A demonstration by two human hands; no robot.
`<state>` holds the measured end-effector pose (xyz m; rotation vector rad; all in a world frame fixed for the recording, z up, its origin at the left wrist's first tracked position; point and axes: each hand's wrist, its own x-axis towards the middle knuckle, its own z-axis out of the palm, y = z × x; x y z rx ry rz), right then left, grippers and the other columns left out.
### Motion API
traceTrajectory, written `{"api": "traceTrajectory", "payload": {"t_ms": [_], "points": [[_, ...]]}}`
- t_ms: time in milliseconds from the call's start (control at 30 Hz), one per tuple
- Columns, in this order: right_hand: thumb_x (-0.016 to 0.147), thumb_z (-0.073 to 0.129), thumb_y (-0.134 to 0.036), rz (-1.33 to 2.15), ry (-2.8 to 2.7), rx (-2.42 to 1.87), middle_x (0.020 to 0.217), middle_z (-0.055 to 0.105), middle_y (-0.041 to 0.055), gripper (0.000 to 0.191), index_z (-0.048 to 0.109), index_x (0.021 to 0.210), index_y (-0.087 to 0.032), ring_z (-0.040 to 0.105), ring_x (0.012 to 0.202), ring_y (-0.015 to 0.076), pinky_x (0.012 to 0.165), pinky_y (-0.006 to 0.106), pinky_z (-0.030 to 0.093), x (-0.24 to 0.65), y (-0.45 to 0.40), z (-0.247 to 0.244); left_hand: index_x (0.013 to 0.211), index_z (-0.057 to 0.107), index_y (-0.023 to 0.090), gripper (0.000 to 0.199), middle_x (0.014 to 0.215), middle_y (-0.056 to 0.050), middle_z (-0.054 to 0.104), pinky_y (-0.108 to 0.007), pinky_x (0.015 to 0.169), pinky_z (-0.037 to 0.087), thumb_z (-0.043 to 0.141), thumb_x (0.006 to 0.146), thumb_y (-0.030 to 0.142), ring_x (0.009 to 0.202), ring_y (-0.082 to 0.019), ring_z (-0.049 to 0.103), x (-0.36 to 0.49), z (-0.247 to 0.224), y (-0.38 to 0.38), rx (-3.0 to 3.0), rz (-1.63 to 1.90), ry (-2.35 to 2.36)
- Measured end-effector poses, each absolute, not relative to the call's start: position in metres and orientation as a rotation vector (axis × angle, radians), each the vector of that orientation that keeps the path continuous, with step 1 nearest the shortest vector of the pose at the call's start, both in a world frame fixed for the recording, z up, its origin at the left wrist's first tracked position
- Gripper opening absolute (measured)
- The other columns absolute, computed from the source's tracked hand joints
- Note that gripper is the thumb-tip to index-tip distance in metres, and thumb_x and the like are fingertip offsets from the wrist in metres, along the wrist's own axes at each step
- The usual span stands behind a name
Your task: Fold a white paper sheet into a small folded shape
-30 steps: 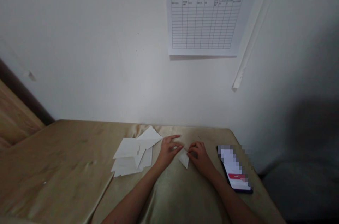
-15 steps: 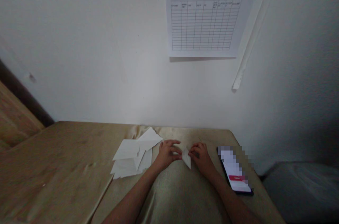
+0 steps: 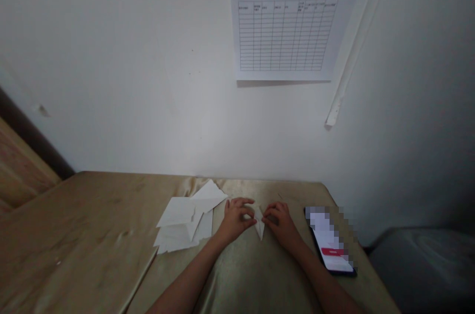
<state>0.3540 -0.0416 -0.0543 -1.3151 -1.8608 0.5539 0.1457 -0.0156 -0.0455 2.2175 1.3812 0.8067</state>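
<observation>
Between my hands is a small folded piece of white paper (image 3: pixel 259 226), narrow and tapering to a point toward me. My left hand (image 3: pixel 237 217) pinches its left edge between thumb and finger. From the other side, my right hand (image 3: pixel 276 220) grips the right edge with the fingertips. Left of my left hand lies a loose pile of white paper sheets (image 3: pixel 178 212), overlapping one another, some with torn edges. The paper's finer folds are too small to make out.
A phone (image 3: pixel 332 249) with a lit, partly blurred screen lies right of my right arm. Shiny gold-brown cloth (image 3: pixel 92 235) covers the table. Behind it rises a white wall (image 3: pixel 129 81) bearing a printed table sheet (image 3: pixel 285 31). A grey rounded object (image 3: pixel 426 264) stands at the right.
The folded paper looks narrower, and its lower point has shifted slightly left. My right hand has moved a little left, closer to my left hand.
</observation>
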Motion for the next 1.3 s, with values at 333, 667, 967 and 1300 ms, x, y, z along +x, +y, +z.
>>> {"api": "traceTrajectory", "payload": {"t_ms": [333,667,967,1300], "points": [[0.083,0.070,-0.020,0.510,-1.947,-1.364,0.104,0.061,0.0050,0.005,0.071,0.086,-0.023,0.050,0.109,0.0227,0.099,0.036,0.040,0.3529,-0.0425,-0.0561,0.073,0.073,0.026,0.011,0.134,-0.002,0.063,-0.069,0.115,0.009,0.084,0.071,0.026,0.131,-0.030,0.048,0.1524,-0.0436,-0.0185,2.180,0.702,1.481],[0.082,0.071,-0.021,0.498,-1.970,-1.383,0.104,0.062,0.0048,0.004,0.071,0.086,-0.024,0.050,0.110,0.0227,0.101,0.037,0.039,0.3545,-0.0393,-0.0604,0.074,0.072,0.026,0.011,0.135,-0.001,0.063,-0.066,0.115,0.008,0.082,0.075,0.031,0.131,-0.029,0.048,0.1543,-0.0448,-0.0187,2.183,0.694,1.492],[0.084,0.071,-0.024,0.496,-1.982,-1.403,0.103,0.063,0.0042,0.002,0.071,0.086,-0.024,0.051,0.110,0.0220,0.100,0.036,0.040,0.3538,-0.0406,-0.0570,0.079,0.071,0.026,0.010,0.134,-0.001,0.062,-0.065,0.115,0.010,0.079,0.079,0.032,0.129,-0.028,0.049,0.1552,-0.0464,-0.0202,2.212,0.724,1.512],[0.080,0.077,-0.038,0.416,-2.018,-1.460,0.106,0.061,0.0061,0.020,0.069,0.090,-0.023,0.051,0.108,0.0242,0.099,0.039,0.041,0.3480,-0.0443,-0.0542,0.086,0.071,0.028,0.017,0.137,-0.003,0.058,-0.066,0.115,0.010,0.082,0.075,0.036,0.131,-0.030,0.045,0.1535,-0.0462,-0.0167,2.266,0.649,1.518]]}}
